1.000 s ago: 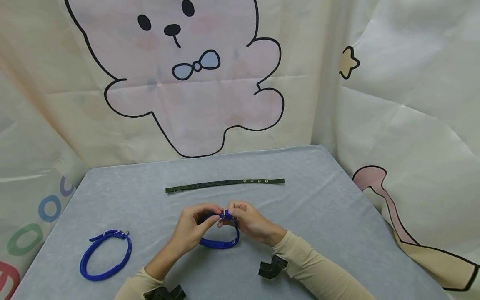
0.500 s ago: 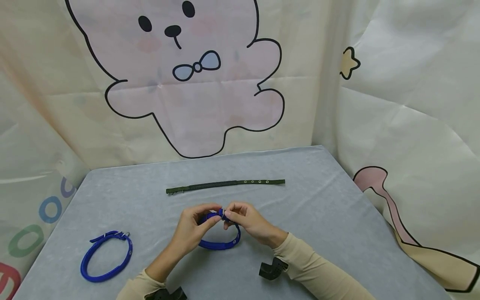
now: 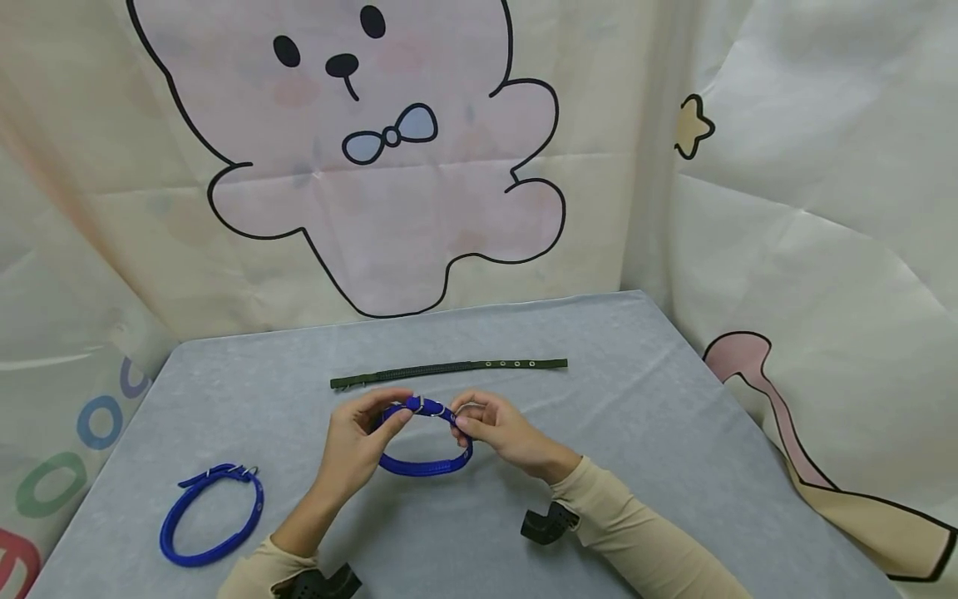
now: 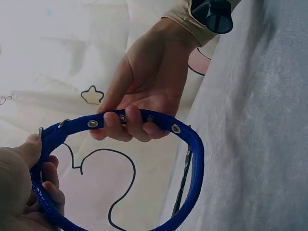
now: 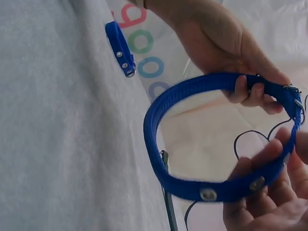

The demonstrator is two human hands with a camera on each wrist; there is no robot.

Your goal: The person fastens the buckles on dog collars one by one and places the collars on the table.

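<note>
Both hands hold a blue pet collar closed into a loop, raised over the table. My left hand pinches it beside the metal buckle, thumb in front and fingers behind. On the other side, my right hand grips the strap between thumb and curled fingers. The left wrist view shows the right hand's fingers hooked over the strap among its metal eyelets. In the right wrist view, the buckle and a metal ring sit near the left thumb.
A second blue collar, also looped, lies on the grey cloth-covered table at the left. Behind the hands a dark green collar is stretched out flat. Printed curtains surround the table at the back and sides.
The hands have drawn apart, the left moving left and slightly up with the collar. The buckle part, earlier covered by fingertips, now shows between them. The other collars stay put.
</note>
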